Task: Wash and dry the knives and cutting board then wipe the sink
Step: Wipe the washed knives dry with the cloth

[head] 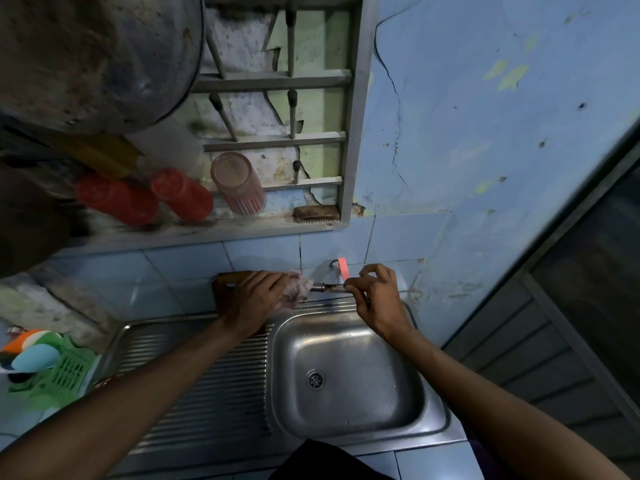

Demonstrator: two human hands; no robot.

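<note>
Head view showed the left hand [263,292] gripping a cloth [299,287] around a knife [327,288] whose handle the right hand's [375,299] fingers [356,292] pinched above the sink's [349,424] far edge.

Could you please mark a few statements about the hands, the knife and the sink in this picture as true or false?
1. The left hand holds a cloth wrapped round one end of the knife. True.
2. The right hand rests flat on the sink rim. False: it pinches the other end of the knife, above the back edge of the sink.
3. The sink basin is full of dishes. False: nothing lies in it; the drain shows.
4. A cutting board leans against the tiled wall behind the left hand. True.
5. The green basket sits right of the sink. False: it sits to the left, beyond the drainboard.
</note>
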